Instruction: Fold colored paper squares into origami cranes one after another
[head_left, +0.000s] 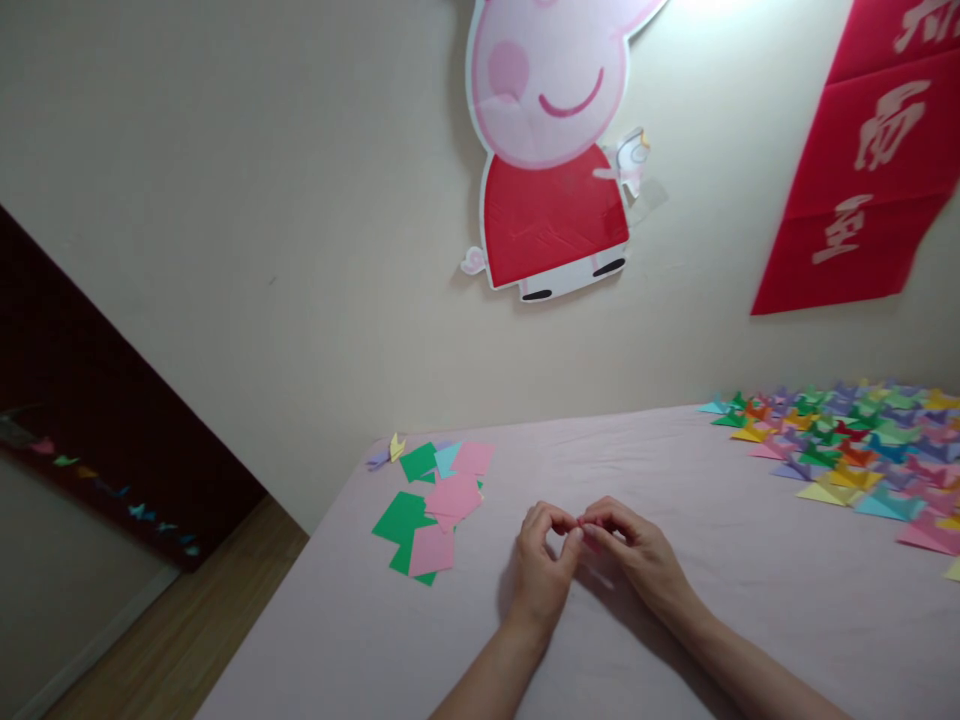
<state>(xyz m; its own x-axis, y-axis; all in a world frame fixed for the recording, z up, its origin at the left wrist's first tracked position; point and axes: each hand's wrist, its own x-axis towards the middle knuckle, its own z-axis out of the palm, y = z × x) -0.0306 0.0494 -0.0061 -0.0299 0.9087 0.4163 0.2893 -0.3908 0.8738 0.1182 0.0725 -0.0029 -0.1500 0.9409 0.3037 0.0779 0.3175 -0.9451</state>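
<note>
My left hand (541, 568) and my right hand (634, 552) meet over the pink surface (750, 600), fingertips pinched together. Between them sits a small folded piece of pink-red paper (586, 524), mostly hidden by the fingers. Both hands are closed on it. To the left lies a loose pile of flat paper squares (435, 505) in green, pink and light blue.
Several folded paper cranes (855, 450) in many colours are spread at the right. Two small folded pieces (388, 452) lie at the far left corner. The surface's left edge drops to a wooden floor (187, 630). A cartoon pig cutout (551, 150) and a red banner (870, 160) hang on the wall.
</note>
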